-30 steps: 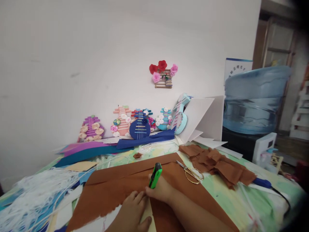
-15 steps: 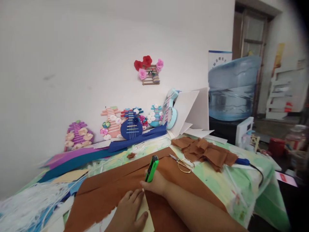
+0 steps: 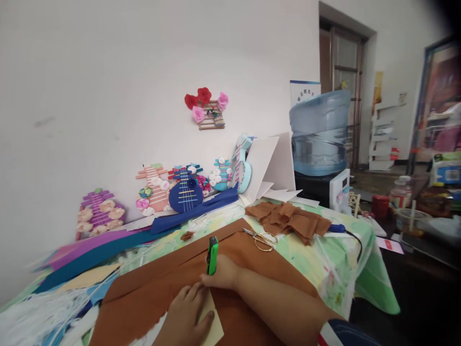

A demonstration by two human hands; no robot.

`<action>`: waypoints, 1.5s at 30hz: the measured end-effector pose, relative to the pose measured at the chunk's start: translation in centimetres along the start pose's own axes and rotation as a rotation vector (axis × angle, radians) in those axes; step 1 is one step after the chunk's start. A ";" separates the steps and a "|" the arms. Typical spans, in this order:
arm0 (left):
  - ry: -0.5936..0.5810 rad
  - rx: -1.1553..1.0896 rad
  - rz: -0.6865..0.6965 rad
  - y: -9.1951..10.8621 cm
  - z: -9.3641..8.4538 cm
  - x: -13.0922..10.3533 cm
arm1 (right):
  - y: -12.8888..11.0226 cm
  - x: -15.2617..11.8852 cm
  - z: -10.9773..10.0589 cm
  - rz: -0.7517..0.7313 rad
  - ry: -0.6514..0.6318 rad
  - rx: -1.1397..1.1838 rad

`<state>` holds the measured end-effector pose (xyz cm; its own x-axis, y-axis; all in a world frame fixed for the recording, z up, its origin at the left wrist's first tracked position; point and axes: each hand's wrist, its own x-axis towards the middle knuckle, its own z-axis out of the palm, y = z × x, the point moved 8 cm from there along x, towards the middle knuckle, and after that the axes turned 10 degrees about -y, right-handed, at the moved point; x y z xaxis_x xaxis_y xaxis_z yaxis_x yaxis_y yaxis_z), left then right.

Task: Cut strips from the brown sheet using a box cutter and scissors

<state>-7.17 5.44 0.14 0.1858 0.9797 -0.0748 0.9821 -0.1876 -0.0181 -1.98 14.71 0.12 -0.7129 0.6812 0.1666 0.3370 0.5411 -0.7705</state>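
Observation:
My right hand (image 3: pixel 220 272) is wrapped around a green and black utility knife (image 3: pixel 212 257), which stands nearly upright. Its tip is hidden by my fingers, close to the top of a cream card strip (image 3: pixel 213 321). My left hand (image 3: pixel 188 315) lies flat over that strip with the fingers stretched out and the thumb spread. Under both hands is a large brown sheet (image 3: pixel 144 283), cloth or crepe paper. White material (image 3: pixel 149 332) shows by my left hand, at the sheet's ragged edge. Gold-handled scissors (image 3: pixel 262 239) rest on the sheet beyond my right hand.
Crumpled brown pieces (image 3: pixel 288 218) lie right of the scissors, beside a blue-handled corded tool (image 3: pixel 337 228). Decorated lute shapes (image 3: pixel 185 192) lean against the wall. White boards (image 3: pixel 264 161) stand by a water bottle (image 3: pixel 319 134). White strings (image 3: pixel 32 312) heap at the left.
The view has swung to the right, so the scene sits further left. The knife stands somewhat more upright in my right hand. My left hand stays on the strip.

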 end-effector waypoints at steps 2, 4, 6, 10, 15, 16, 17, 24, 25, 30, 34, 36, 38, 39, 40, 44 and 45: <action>-0.006 -0.004 -0.010 -0.1 0.1 0.0 | 0.2 0.0 -0.1 0.002 0.014 0.020; -0.009 -0.016 -0.021 -0.2 0.2 -0.1 | 0.2 0.1 -0.2 -0.005 0.028 0.031; 0.000 -0.036 -0.027 -0.3 0.2 -0.2 | 0.1 0.1 -0.3 -0.020 0.035 0.038; 0.020 -0.086 -0.025 -0.2 -0.2 -0.6 | 0.0 0.4 -0.4 -0.044 0.046 0.048; 0.055 -0.146 -0.023 0.0 -0.8 -1.0 | 0.5 0.8 -0.1 -0.055 0.033 0.060; 0.058 -0.153 -0.018 0.0 -0.9 -1.0 | 0.5 0.9 0.0 -0.055 0.025 0.062; 0.058 -0.158 -0.010 0.1 -0.9 -1.0 | 0.6 0.9 0.1 -0.055 0.016 0.064; 0.069 -0.178 0.021 0.0 -1.1 -0.9 | -0.1 0.6 0.4 -0.083 -0.058 0.076; 0.063 -0.180 0.021 0.0 -1.1 -0.9 | -0.2 0.5 0.4 -0.084 -0.063 0.081; 0.029 -0.185 0.003 0.0 -1.1 -0.9 | 0.2 0.6 0.0 -0.049 -0.026 0.122; 0.034 -0.186 -0.002 -0.1 -0.8 -0.9 | 0.6 0.8 -0.3 -0.043 -0.002 0.143; 0.045 -0.185 0.006 -0.2 -0.7 -0.9 | 0.6 0.9 -0.3 -0.051 -0.001 0.146; 0.058 -0.185 0.008 -0.3 -0.7 -0.8 | 0.6 0.9 -0.4 -0.063 0.004 0.149; 0.062 -0.187 0.009 -0.3 -0.7 -0.8 | 0.5 0.9 -0.4 -0.070 0.005 0.153; 0.061 -0.188 0.012 -0.3 -0.6 -0.8 | 0.5 0.9 -0.4 -0.075 0.003 0.153; 0.042 -0.180 0.007 -0.4 -0.5 -0.8 | 0.1 0.8 -0.3 -0.070 -0.024 0.114; 0.039 -0.178 0.004 -0.4 -0.5 -0.7 | 0.1 0.8 -0.3 -0.067 -0.028 0.105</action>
<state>-7.66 4.82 0.72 0.1870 0.9817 -0.0356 0.9708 -0.1792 0.1593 -2.35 15.41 0.36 -0.7491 0.6305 0.2032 0.2234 0.5293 -0.8185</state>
